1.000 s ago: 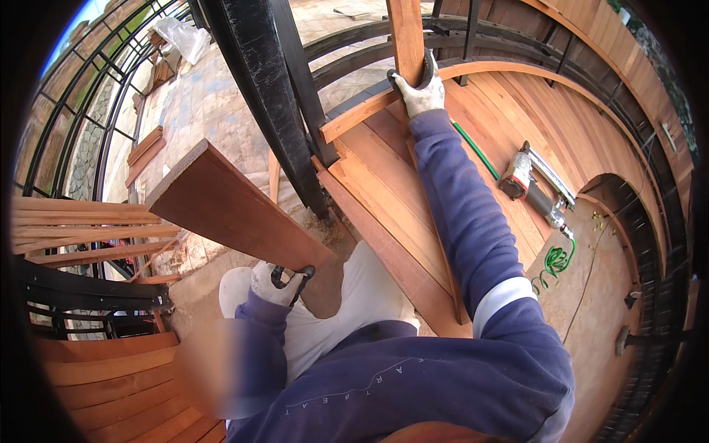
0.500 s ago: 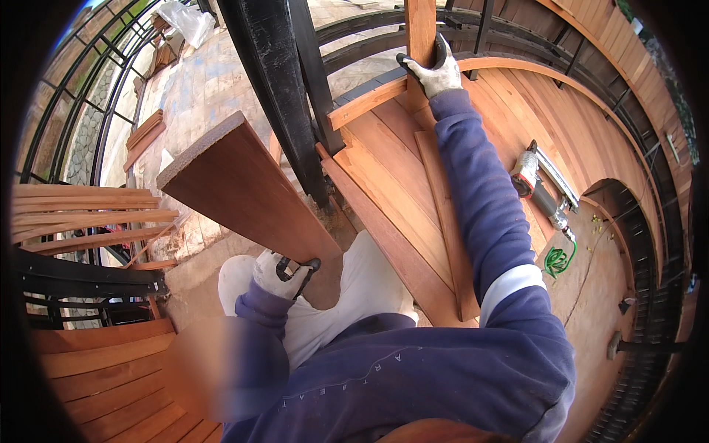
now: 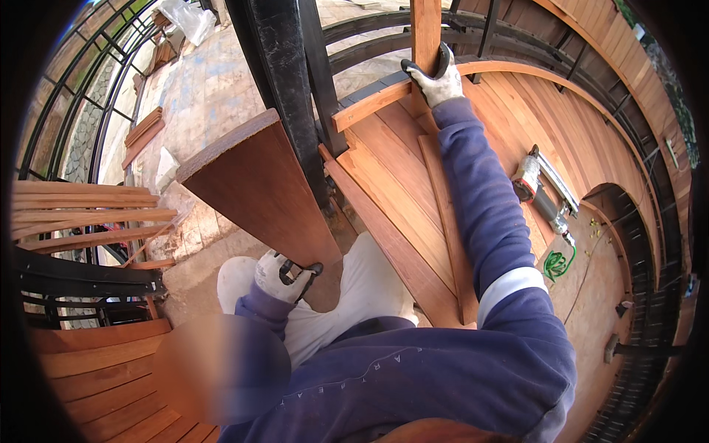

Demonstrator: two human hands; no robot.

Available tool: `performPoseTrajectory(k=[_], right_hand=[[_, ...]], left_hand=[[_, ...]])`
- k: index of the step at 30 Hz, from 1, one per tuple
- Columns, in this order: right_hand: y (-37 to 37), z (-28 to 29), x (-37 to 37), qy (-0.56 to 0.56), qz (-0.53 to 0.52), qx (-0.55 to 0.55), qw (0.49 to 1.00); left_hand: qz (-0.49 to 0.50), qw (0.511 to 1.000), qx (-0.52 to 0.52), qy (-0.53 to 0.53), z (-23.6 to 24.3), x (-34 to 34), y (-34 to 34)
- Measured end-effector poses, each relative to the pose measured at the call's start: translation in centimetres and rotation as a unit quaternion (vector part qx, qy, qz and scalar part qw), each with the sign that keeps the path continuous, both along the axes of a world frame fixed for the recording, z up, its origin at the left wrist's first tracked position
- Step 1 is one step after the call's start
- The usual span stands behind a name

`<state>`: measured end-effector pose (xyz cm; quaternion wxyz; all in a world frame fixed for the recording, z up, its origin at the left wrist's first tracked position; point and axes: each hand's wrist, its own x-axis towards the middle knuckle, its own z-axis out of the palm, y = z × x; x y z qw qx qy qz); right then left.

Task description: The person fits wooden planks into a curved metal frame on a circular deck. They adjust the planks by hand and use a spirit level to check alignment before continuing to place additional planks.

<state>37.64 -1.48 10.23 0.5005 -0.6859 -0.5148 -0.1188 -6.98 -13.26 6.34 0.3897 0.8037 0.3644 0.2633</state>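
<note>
White gloves with black fingertips cover both my hands. Low in front of my body, my left hand (image 3: 284, 279) is closed at the near end of a wide reddish-brown board (image 3: 269, 192). This board slants up and away, its rough far end raised beside a black metal post (image 3: 273, 74). My right arm reaches far forward. Its hand (image 3: 442, 83) wraps round the lower part of an upright wooden plank (image 3: 426, 33), just behind a curved wooden edge strip (image 3: 377, 105). Beneath that arm, a loose narrow board (image 3: 449, 229) lies on the plank surface (image 3: 399, 196).
A nail gun (image 3: 543, 184) with a green coiled hose (image 3: 559, 263) lies on the planks at right. Stacked wood strips (image 3: 88, 210) and a slatted wooden surface (image 3: 111, 369) stand at left. Curved black metal framing (image 3: 642, 354) runs along the right.
The wide board's raised far end has swung to the right, nearer the black post. Both hands keep their holds, and the whole view has shifted slightly.
</note>
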Motion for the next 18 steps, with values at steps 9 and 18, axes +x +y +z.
performPoseTrajectory(k=[9,18], right_hand=[[0.0,-0.7,-0.5,-0.008,0.005,-0.002,1.000],[0.1,-0.8,-1.0,0.001,-0.019,0.010,1.000]], left_hand=[[-0.018,0.999,0.027,0.025,-0.8,-0.1,0.9],[-0.038,0.999,0.029,0.019,-0.7,-0.2,1.0]])
